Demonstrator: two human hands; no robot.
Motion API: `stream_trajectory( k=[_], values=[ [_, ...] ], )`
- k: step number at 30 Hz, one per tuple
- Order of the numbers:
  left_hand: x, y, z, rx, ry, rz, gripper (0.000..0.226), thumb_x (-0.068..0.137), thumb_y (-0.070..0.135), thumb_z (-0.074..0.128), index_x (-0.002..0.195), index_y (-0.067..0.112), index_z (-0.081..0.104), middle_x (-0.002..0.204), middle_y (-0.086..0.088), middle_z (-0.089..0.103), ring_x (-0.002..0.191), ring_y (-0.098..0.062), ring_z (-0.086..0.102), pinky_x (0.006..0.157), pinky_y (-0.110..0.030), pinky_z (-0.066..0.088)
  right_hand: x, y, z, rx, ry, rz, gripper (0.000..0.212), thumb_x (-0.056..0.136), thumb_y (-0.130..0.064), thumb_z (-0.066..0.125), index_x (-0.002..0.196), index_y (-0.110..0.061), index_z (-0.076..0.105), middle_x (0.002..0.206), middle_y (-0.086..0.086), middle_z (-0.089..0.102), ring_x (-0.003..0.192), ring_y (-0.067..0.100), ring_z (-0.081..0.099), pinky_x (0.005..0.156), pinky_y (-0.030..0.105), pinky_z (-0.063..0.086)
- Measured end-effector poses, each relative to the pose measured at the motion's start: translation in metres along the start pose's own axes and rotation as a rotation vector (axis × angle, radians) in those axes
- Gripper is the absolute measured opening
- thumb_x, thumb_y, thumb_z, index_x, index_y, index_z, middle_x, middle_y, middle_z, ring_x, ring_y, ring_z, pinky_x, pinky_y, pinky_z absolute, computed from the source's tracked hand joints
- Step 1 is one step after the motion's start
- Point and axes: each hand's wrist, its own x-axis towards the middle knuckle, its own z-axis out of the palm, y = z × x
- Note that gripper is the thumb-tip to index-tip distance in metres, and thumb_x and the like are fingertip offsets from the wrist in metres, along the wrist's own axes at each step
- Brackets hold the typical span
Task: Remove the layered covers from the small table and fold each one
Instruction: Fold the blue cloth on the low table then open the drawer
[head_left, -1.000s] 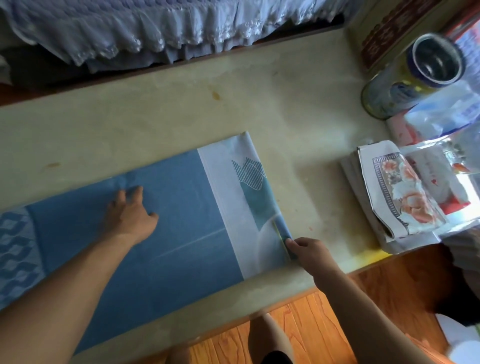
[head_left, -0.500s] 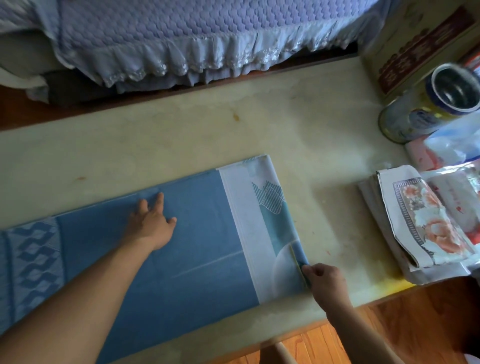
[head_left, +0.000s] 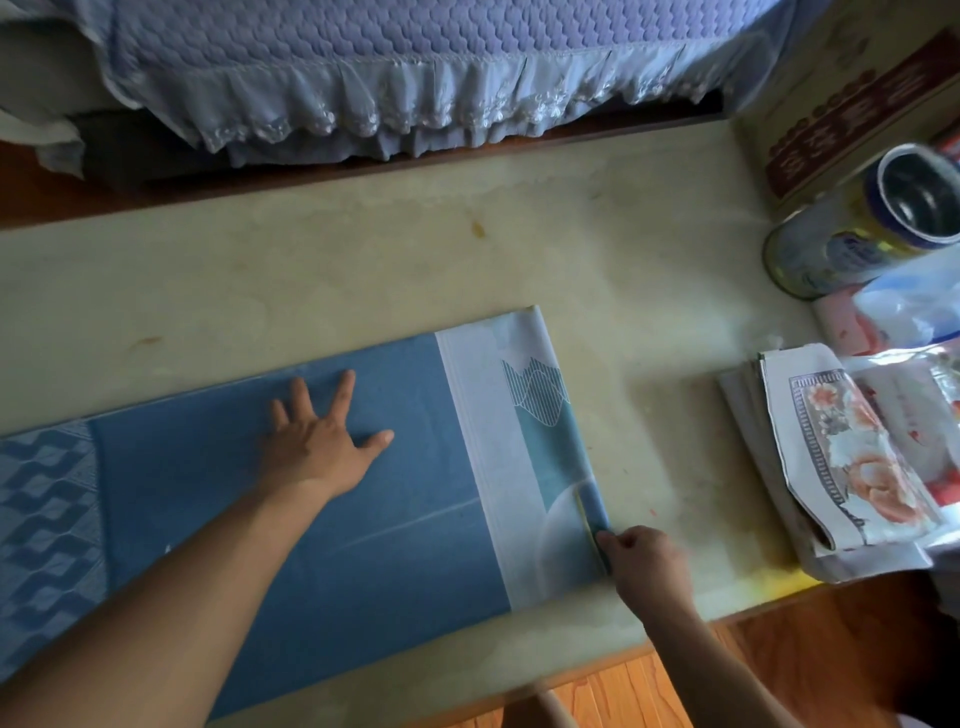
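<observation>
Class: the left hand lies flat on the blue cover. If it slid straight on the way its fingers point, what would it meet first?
The left hand would first cross the blue cover's far edge onto bare tabletop; nothing else seems to lie in that line before the bed's frill.

We read no text. Box (head_left: 852, 111) at counter's far right corner: red band, characters too blurred. Can (head_left: 852, 234) label illegible.

Left hand (head_left: 317, 441) flat, palm down, fingers straight and spread, thumb out to right; bare forearm runs in from lower left. Right hand (head_left: 644, 564) knuckles up, fingers curled, thumb and fingertips pinching at its left side; bare forearm comes in from lower right.
</observation>
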Motion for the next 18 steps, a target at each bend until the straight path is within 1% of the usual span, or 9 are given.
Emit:
stream_trajectory(
  k=[2, 4, 5, 7, 9, 12, 14, 16, 18],
  values=[
    [-0.003, 0.001, 0.005, 0.011, -0.002, -0.012, 0.099, 0.080, 0.091, 0.033, 0.156, 0.048, -0.014, 0.166, -0.011, -0.013, 0.151, -0.043, 0.003, 0.113, -0.060, 0.030, -0.001, -0.026, -0.002, -0.230, 0.295, -0.179, 0.023, 0.087, -0.031, 0.064, 0.097, -0.011, 0.060, 0.101, 0.010, 0.056, 0.093, 0.031, 0.053, 0.079, 0.043, 0.049],
    [-0.003, 0.005, 0.014, -0.009, 0.035, -0.031, 0.098, 0.079, 0.092, 0.030, 0.155, 0.049, -0.015, 0.166, -0.011, -0.015, 0.152, -0.042, -0.001, 0.113, -0.064, 0.024, 0.000, -0.078, 0.008, -0.242, 0.486, -0.595, 0.031, 0.086, -0.026, 0.062, 0.112, -0.010, 0.058, 0.115, 0.013, 0.055, 0.105, 0.035, 0.052, 0.087, 0.045, 0.046],
    [-0.003, 0.007, 0.020, -0.045, 0.060, -0.045, 0.095, 0.080, 0.091, 0.027, 0.155, 0.050, -0.013, 0.166, -0.010, -0.016, 0.152, -0.041, -0.003, 0.114, -0.066, 0.020, 0.004, -0.107, 0.021, -0.228, 0.458, -0.804, 0.038, 0.090, -0.027, 0.059, 0.123, -0.009, 0.055, 0.128, 0.015, 0.054, 0.117, 0.037, 0.050, 0.096, 0.046, 0.044],
    [-0.001, 0.011, 0.034, -0.133, 0.115, -0.081, 0.085, 0.085, 0.086, 0.022, 0.156, 0.050, -0.007, 0.167, -0.009, -0.016, 0.153, -0.040, -0.007, 0.117, -0.068, 0.012, 0.016, -0.162, 0.052, -0.289, 0.283, -1.108, 0.052, 0.098, -0.033, 0.049, 0.145, -0.010, 0.043, 0.155, 0.016, 0.037, 0.145, 0.036, 0.030, 0.118, 0.045, 0.027],
    [0.001, 0.015, 0.048, -0.181, 0.206, -0.105, 0.079, 0.088, 0.082, 0.020, 0.158, 0.050, 0.000, 0.168, -0.010, -0.010, 0.153, -0.040, -0.005, 0.117, -0.071, 0.010, 0.044, -0.188, 0.069, -0.424, 0.171, -1.285, 0.060, 0.102, -0.041, 0.041, 0.154, -0.012, 0.033, 0.164, 0.014, 0.022, 0.153, 0.033, 0.014, 0.124, 0.045, 0.015],
    [0.006, 0.018, 0.066, -0.166, 0.384, -0.108, 0.077, 0.091, 0.075, 0.030, 0.159, 0.045, 0.012, 0.168, -0.015, 0.003, 0.153, -0.043, 0.002, 0.114, -0.074, 0.011, 0.114, -0.176, 0.046, -0.545, 0.251, -1.249, 0.068, 0.103, -0.055, 0.032, 0.157, -0.014, 0.028, 0.165, 0.012, 0.020, 0.154, 0.029, 0.014, 0.125, 0.045, 0.015],
    [0.007, 0.018, 0.074, -0.140, 0.455, -0.103, 0.075, 0.093, 0.070, 0.040, 0.159, 0.041, 0.018, 0.167, -0.019, 0.009, 0.152, -0.046, 0.007, 0.113, -0.075, 0.012, 0.148, -0.164, 0.016, -0.568, 0.292, -1.160, 0.072, 0.103, -0.060, 0.023, 0.160, -0.016, 0.018, 0.167, 0.007, 0.011, 0.155, 0.024, 0.005, 0.126, 0.041, 0.005],
    [0.008, 0.018, 0.077, -0.120, 0.470, -0.107, 0.075, 0.094, 0.068, 0.041, 0.159, 0.039, 0.019, 0.167, -0.019, 0.008, 0.152, -0.047, 0.007, 0.114, -0.075, 0.011, 0.157, -0.161, 0.005, -0.609, 0.265, -1.122, 0.074, 0.103, -0.062, 0.017, 0.161, -0.017, 0.007, 0.168, 0.002, 0.001, 0.155, 0.019, -0.004, 0.126, 0.039, 0.000],
    [0.010, 0.018, 0.075, -0.124, 0.427, -0.106, 0.075, 0.095, 0.069, 0.036, 0.160, 0.038, 0.015, 0.168, -0.019, 0.003, 0.153, -0.047, 0.003, 0.115, -0.075, 0.008, 0.153, -0.162, 0.008, -0.618, 0.290, -1.120, 0.074, 0.103, -0.062, 0.015, 0.161, -0.017, 0.004, 0.168, 0.001, -0.001, 0.155, 0.019, -0.005, 0.126, 0.041, 0.000]
  ],
)
